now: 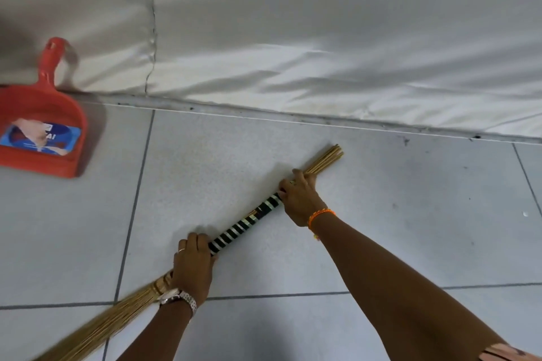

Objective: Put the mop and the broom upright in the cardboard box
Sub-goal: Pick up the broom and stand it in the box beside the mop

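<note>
A stick broom (246, 224) lies slanted on the grey tiled floor, its handle wrapped in black-and-white bands. Its straw bristles fan out toward the lower left corner, and the cut stick ends poke out at the upper right. My left hand (192, 262) is closed around the lower end of the wrapped handle, near where the bristles start. Farther up, my right hand (299, 196) grips the handle's top end just below the stick ends. No mop and no cardboard box appear in the head view.
A red plastic dustpan (44, 123) with a blue label leans at the left against a white fabric sheet (322, 38) that covers the whole back. Grey floor tiles (410, 214) stretch to the right and in front.
</note>
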A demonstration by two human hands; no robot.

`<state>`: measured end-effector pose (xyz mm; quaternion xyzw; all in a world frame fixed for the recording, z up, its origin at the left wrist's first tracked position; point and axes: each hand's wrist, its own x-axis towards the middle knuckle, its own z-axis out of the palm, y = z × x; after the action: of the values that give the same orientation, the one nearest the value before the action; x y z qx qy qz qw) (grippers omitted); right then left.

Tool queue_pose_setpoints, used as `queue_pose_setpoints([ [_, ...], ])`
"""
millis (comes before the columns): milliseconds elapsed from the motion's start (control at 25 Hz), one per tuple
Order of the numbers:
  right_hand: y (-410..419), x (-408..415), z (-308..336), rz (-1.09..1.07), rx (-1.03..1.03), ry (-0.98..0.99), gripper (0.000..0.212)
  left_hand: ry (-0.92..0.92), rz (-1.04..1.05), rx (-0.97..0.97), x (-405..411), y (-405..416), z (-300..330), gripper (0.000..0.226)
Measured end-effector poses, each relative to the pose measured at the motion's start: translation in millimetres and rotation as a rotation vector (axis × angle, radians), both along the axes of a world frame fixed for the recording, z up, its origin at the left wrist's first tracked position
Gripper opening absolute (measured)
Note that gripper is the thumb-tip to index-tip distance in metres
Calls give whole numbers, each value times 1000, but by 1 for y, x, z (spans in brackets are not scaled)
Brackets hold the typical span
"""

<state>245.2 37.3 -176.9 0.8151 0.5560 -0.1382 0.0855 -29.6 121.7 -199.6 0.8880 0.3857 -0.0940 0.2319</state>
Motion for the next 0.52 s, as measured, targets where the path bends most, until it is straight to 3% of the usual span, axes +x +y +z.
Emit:
queue_pose_setpoints([
  [40,2,-2,3,-140,80,39,22,-9,-20,17,1,-3,1,45],
  [120,17,-6,22,-632,255,218,20,-35,-28,46,5,-2,15,40],
  [200,37,-12,62,-1027,517,408,41,-67,-9,48,10,2,46,37],
  [360,78,-12,188,-1583,967,822,85,-120,74,47,18,23,150,39],
  [440,97,-8,261,-1616,998,1013,79,-156,149,18,21,39,212,40],
  [520,115,-7,338,-1474,1014,1055,52,-179,162,44,21,58,278,42],
])
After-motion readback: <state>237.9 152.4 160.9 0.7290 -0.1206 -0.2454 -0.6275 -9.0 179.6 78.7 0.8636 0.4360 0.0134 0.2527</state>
